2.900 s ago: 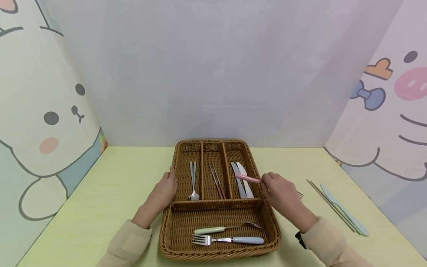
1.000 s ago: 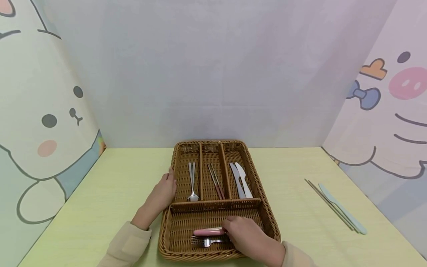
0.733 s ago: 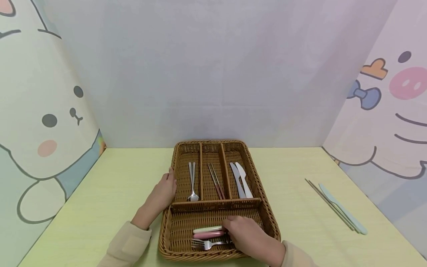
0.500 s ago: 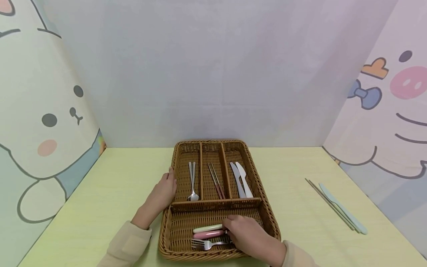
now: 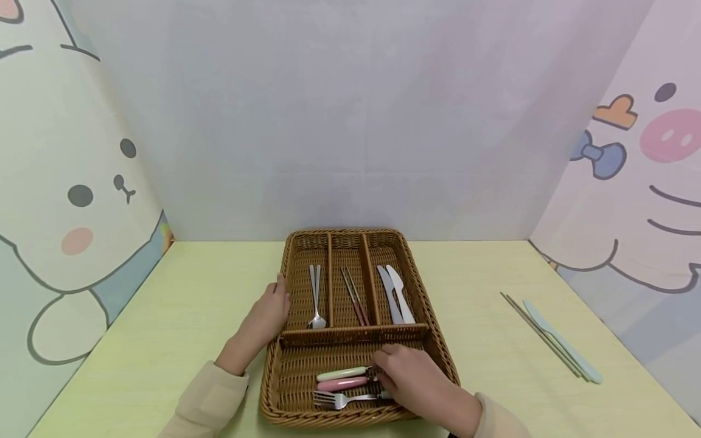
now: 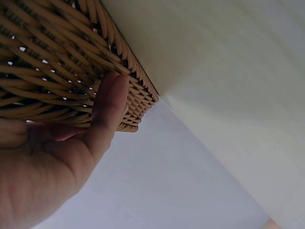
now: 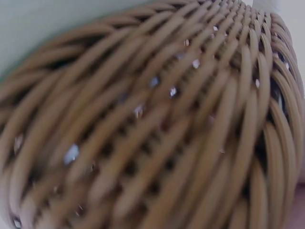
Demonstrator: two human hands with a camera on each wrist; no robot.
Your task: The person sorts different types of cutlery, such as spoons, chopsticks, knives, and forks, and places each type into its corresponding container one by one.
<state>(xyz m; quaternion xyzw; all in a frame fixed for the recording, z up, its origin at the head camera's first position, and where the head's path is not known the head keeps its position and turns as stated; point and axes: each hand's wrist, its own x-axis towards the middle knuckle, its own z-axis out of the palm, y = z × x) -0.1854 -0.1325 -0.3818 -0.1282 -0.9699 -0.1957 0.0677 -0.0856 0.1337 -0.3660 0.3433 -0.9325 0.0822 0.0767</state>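
A brown wicker cutlery basket [image 5: 361, 420] sits before me. My left hand [image 5: 266, 317] grips its left side; the left wrist view shows the thumb against the woven outer wall. Over the front compartment, my right hand [image 5: 412, 378] has loosely bent fingers and no utensil visible in it. Its fingertips are at the right ends of a pale green handle [image 5: 342, 374] and a pink handle [image 5: 342, 384], whose utensil heads it hides. A blue-handled fork [image 5: 338, 400] lies in front of them, tines leftward. The right wrist view is filled by the basket's outer wall.
The back compartments hold spoons [image 5: 316, 321] at left, chopsticks [image 5: 358, 304] in the middle and two table knives [image 5: 402, 301] at right. Right of the basket, metal chopsticks [image 5: 539, 331] lie beside a light blue knife [image 5: 569, 350] on the table.
My right hand carried the pink-handled fork from the basket's right side into the front compartment, let it go beside the green handle, and moved slightly right and back. My left hand stayed put.
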